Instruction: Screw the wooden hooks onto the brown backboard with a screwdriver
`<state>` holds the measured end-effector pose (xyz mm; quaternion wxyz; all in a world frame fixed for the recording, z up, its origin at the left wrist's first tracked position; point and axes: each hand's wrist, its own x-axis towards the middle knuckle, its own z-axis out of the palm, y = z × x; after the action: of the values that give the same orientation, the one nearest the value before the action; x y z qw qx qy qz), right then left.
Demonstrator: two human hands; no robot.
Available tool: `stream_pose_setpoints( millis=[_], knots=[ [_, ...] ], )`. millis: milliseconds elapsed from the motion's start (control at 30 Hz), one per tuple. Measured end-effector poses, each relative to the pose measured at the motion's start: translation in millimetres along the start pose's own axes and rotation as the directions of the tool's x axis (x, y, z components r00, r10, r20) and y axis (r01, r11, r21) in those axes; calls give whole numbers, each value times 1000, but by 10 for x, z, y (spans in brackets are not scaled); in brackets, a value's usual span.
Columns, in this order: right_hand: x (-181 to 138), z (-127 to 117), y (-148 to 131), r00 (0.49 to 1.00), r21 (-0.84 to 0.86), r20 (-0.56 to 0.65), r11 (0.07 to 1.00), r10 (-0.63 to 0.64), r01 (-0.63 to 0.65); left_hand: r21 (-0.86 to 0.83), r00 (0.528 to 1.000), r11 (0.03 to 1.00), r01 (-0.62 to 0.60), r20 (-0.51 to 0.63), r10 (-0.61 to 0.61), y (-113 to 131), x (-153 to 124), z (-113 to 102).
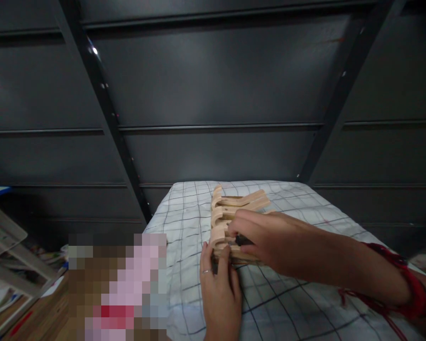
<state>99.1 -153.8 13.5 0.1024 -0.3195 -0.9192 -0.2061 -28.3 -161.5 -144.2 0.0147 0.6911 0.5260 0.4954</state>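
Observation:
A row of pale wooden pieces with curved, hook-like ends (218, 215) lies on the checked cloth. My left hand (219, 286), with a ring on one finger, grips the near end of the row; its fingertips are on either side of the nearest curved wooden piece (219, 235). From the right, my right hand (257, 232) reaches over the row with bent fingers closed on a small black-handled tool (240, 240). Its tip points toward the nearest wooden piece, close to my left fingers. The rest of the tool is hidden by my right hand.
White cloth with dark grid lines (184, 222) covers the raised surface under the wood. Behind it stands a dark panelled wall (220, 154). At left are a pale shelf frame (17, 255) and wooden floor (57, 303). A blurred-out patch (128, 284) hides the lower left.

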Motion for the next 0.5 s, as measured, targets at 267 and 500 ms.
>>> stream_pose_setpoints(
  millis=[267, 500],
  knots=[
    [55, -9, 134, 988, 209, 35, 966, 148, -152, 8, 1000, 1000, -8, -9, 8, 0, -11, 16],
    [17, 55, 85, 1000, -5, 5, 1000, 11, -11, -4, 1000, 1000, -12, -8, 12, 0, -4, 6]
  ],
)
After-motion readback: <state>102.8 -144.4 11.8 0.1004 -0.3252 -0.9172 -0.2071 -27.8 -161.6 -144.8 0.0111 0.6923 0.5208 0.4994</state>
